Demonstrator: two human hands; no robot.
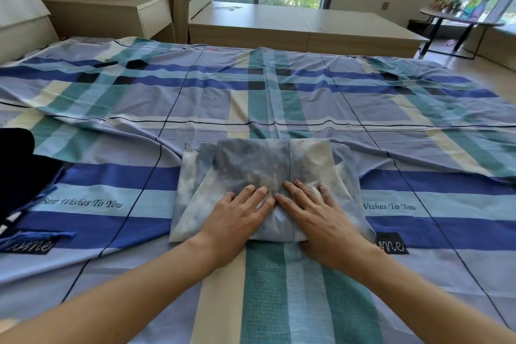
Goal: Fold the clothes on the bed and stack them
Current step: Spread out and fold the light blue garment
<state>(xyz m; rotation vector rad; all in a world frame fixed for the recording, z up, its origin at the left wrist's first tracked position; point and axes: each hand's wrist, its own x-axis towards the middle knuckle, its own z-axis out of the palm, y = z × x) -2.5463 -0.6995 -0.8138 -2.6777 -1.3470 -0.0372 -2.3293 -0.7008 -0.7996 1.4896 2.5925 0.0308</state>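
Observation:
A folded grey-blue and white tie-dye garment point(259, 165) lies in the middle of the bed, on a blue, teal and cream plaid sheet point(279, 92). My left hand point(237, 212) presses flat on the garment's near part with straight fingers. My right hand point(312, 209) lies flat beside it, fingertips almost meeting those of the left. A dark navy garment with blue fringe point(22, 176) sits at the bed's left edge, partly cut off by the frame.
Beyond the bed stand a low wooden platform point(307, 25) under a window and a wooden bedside cabinet point(125, 14) at the back left. A small round table point(458, 17) with colourful items stands at the back right.

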